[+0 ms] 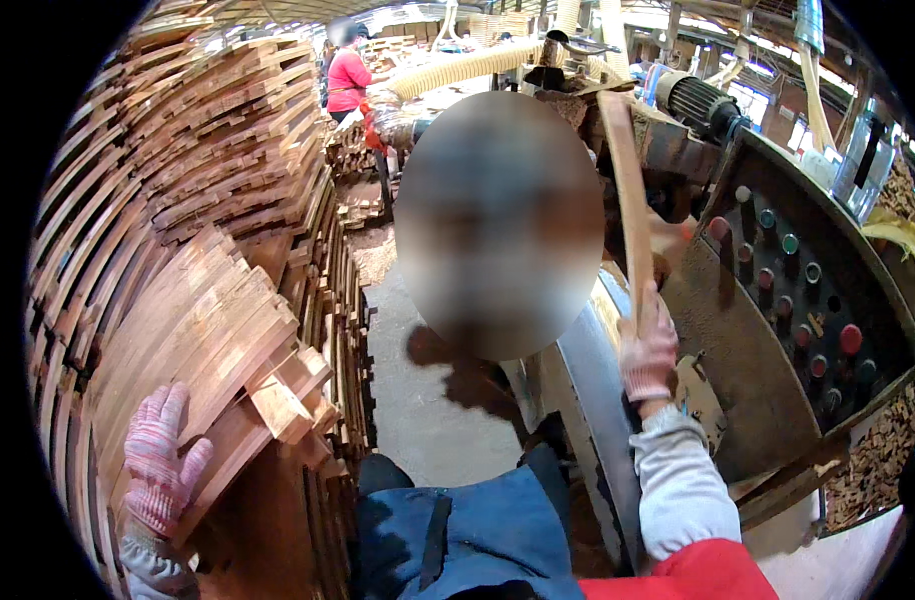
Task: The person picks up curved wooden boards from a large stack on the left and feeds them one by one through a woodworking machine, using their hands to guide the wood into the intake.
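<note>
My left hand [161, 458], in a pink-and-white knitted glove, lies with fingers spread on a stack of curved wooden pieces [193, 335] at the left. Short block ends stick out at the near right of that stack. On the right, my right hand [650, 352], gloved the same way, is closed around the lower end of a long curved wooden slat [628, 190]. The slat stands nearly upright, its far end beside the machine. A control panel [808, 290] with several round coloured buttons is just right of this hand.
Tall piles of curved wooden slats [218, 130] rise along the left. An electric motor [696, 103] sits on the machine at the far right. Wood offcuts [868, 475] lie at the lower right. A person in a red top [349, 78] stands far back near a ribbed hose [463, 72]. A blurred oval covers the middle.
</note>
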{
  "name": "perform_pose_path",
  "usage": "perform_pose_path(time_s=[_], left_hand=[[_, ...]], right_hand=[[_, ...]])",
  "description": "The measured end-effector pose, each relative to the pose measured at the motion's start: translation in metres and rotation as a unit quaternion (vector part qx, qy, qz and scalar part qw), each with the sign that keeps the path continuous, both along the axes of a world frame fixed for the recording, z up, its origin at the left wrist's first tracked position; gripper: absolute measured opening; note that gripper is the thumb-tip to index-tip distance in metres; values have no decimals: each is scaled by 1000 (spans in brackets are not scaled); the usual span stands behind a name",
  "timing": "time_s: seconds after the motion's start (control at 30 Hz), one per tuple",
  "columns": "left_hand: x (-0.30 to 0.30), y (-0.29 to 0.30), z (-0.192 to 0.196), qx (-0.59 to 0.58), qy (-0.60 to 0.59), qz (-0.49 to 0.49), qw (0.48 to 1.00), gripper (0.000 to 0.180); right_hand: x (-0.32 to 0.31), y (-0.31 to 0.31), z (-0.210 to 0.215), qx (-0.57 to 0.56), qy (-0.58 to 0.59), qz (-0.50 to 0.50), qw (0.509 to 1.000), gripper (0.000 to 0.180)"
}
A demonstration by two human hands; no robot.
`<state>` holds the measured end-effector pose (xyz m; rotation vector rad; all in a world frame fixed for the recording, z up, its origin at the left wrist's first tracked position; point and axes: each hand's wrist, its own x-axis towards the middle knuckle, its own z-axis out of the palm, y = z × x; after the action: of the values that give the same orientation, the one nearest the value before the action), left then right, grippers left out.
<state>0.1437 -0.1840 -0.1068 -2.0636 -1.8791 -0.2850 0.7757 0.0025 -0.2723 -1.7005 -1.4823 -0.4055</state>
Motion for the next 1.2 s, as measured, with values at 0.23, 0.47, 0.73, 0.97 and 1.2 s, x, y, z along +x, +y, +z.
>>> perform_pose_path(time_s=[0.23, 0.47, 0.73, 0.97, 1.2], left_hand=[[-36, 6, -40, 36, 66, 44, 996, 94], [-36, 18, -50, 27, 95, 136, 986, 98], [-25, 13, -9, 10, 55, 76, 996, 93], [42, 48, 38, 65, 181, -35, 981, 70], [158, 141, 37, -70, 224, -233, 944, 37]], right_hand=[[4, -54, -41, -98, -70, 22, 992, 79], [-34, -268, 19, -234, -78, 35, 969, 58], [-4, -162, 12, -112, -202, 128, 965, 47], [11, 12, -11, -167, -259, 91, 947, 39], [-74, -2, 38, -123, 17, 340, 932, 66]])
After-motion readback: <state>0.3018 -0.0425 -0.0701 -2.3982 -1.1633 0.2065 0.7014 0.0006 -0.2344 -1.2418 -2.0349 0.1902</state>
